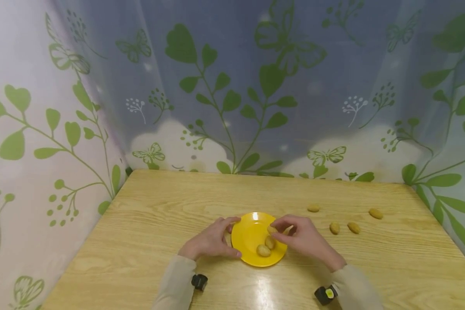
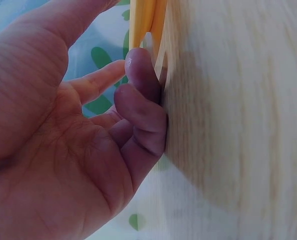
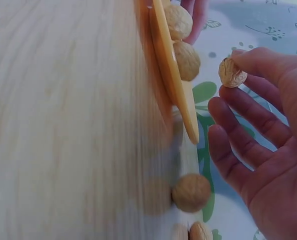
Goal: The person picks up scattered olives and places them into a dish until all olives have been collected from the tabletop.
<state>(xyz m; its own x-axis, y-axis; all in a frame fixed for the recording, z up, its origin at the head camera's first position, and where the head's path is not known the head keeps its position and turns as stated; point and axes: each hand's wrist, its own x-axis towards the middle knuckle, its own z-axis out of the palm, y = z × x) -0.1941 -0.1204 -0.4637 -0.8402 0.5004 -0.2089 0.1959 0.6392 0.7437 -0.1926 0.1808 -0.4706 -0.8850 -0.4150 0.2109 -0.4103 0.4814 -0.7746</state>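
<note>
Nearest us we see two beige sleeves [image 1: 174, 282], each wrist bearing a small black device [image 1: 325, 295]. The left hand [image 1: 213, 241] rests on a pale wood-grain bench [image 1: 139, 241], its thumb and fingers spread wide and curved around the left rim of a glossy, round yellow plate [image 1: 248, 237]. We see the right hand [image 1: 306, 241] above the plate's right side, thumb and index finger narrowed on a small tan, wrinkled-shelled walnut [image 3: 232, 73]; the right wrist view shows that walnut apart from the plate, with the other fingers loosely bent. Below it, two tan, rounded walnuts [image 1: 263, 250] lie side by side in the plate, towards its near right. To the right of the plate we find four loose tan nuts [image 1: 335, 227] scattered on the bench. Behind the bench hangs a blue-grey and white cloth [image 1: 234, 47] printed with green leaves and butterflies.
</note>
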